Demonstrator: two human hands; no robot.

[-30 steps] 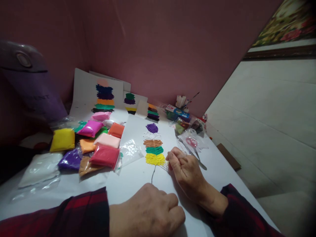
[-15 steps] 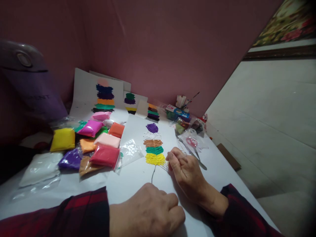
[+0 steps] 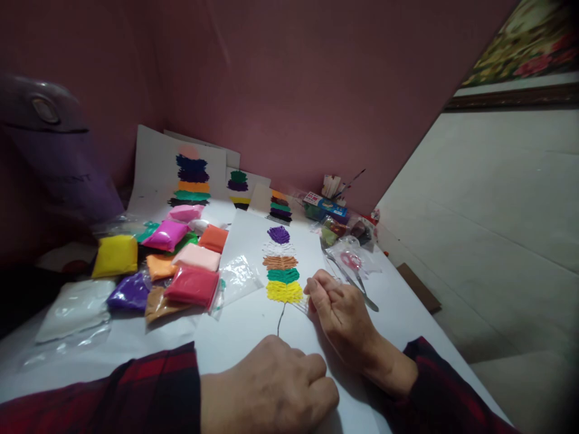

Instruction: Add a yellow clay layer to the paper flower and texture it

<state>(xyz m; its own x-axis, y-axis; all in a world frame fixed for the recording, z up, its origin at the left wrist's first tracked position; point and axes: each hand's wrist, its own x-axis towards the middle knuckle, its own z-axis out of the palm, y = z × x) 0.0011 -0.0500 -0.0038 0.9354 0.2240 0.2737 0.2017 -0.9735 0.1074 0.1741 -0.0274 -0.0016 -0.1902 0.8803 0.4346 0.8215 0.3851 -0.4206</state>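
A sheet of white paper lies before me with stacked clay bands: a purple tip, then white, brown, a green band and a yellow band lowest. From the yellow one a thin dark line runs down towards my left hand, which rests closed on the paper, its fingertips hidden. Just right of the yellow band, my right hand is closed in a pinch. Whatever sits between its fingertips is too small to make out. Pale thin lines show on the paper beside it.
Several bagged clay packs, among them a red pack and a yellow pack, lie at the left. A fork and a knife-like metal tool lie right. Other clay-decorated sheets lean on the wall. A purple bottle stands far left.
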